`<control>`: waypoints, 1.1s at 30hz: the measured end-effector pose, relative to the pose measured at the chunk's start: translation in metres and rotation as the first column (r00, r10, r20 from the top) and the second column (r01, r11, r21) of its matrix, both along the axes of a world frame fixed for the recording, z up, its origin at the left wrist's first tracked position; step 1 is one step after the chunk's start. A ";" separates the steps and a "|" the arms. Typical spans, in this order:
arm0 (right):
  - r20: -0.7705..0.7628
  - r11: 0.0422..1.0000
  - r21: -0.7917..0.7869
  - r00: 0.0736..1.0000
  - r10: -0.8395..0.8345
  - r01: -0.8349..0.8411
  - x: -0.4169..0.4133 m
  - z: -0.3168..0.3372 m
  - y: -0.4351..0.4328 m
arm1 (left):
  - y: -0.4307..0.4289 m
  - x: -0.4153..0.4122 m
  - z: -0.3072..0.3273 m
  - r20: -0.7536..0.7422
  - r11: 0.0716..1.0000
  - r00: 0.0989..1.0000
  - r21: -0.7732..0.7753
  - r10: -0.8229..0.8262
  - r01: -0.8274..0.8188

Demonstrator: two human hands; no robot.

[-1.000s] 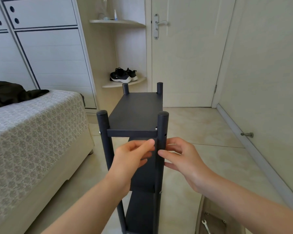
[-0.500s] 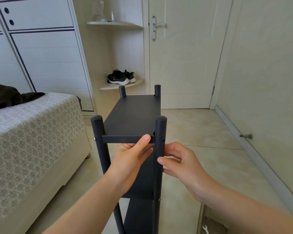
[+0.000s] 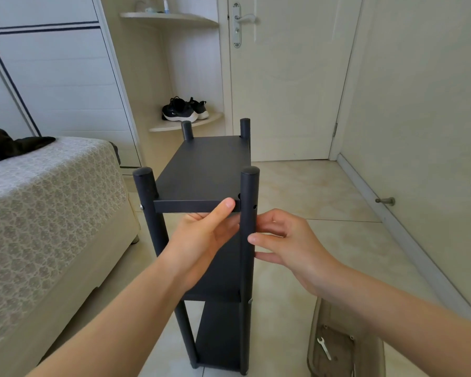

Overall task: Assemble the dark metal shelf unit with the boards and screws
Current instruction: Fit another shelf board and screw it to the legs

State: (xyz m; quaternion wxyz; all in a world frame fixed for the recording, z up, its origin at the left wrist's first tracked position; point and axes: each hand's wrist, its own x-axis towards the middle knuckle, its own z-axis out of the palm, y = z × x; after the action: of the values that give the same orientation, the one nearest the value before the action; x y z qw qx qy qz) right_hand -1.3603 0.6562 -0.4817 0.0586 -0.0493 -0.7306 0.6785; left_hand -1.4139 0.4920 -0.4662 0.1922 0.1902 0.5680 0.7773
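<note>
Far left: a bed (image 3: 52, 202) under a patterned cover, with a dark cloth (image 3: 11, 145) heaped on it and a white wardrobe (image 3: 55, 77) behind. Next along, a corner shelf (image 3: 174, 126) carrying black shoes (image 3: 184, 110) — pale mark on the side, too small to read.

Centre: the dark shelf unit (image 3: 223, 276), upright on the tiled floor (image 3: 310, 191), near the foot of the bed. Four round posts and three boards, one above another. On the front left post (image 3: 144, 186), a silver screw head (image 3: 141, 206) level with the top board (image 3: 207, 170). On the front right post (image 3: 249, 191), an open hole at the same height.

Grips the top board's front edge with the left hand (image 3: 201, 238): thumb up across the edge, fingers curled underneath. Holds the right hand (image 3: 286, 240) against the front right post from the side, fingers half bent, tips touching the post — cannot tell whether anything small sits pinched between them.

Right of that: a closed door (image 3: 283, 91) with a metal lever handle (image 3: 245, 19) and a door stop (image 3: 385, 201) on the wall. Low down, a beige tray (image 3: 314, 322) with a small wrench (image 3: 324, 348) lying in it.
</note>
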 end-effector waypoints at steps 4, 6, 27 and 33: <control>0.041 1.000 -0.015 0.999 -0.022 0.022 -0.003 0.000 0.001 | -0.002 -0.002 -0.003 -0.004 1.000 1.000 0.009 0.001 -0.001; 0.042 0.999 -0.005 0.999 -0.031 0.032 -0.004 -0.001 0.002 | -0.001 -0.002 -0.002 0.025 0.999 0.999 0.040 0.020 -0.021; 0.098 0.990 0.136 0.995 0.021 -0.034 0.002 -0.019 0.035 | 0.016 0.001 -0.013 -0.006 0.983 0.990 0.121 0.143 -0.141; 0.262 0.961 0.272 0.965 -0.019 -0.056 0.012 -0.063 0.076 | 0.015 0.000 -0.013 0.009 0.980 0.990 0.139 0.139 -0.139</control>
State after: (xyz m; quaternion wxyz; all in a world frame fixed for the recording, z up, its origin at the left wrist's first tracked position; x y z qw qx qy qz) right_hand -1.3481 0.7318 -0.5443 -0.0386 -0.1230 -0.8201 0.5576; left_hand -1.4137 0.5067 -0.4791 0.1233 0.1633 0.5242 0.8267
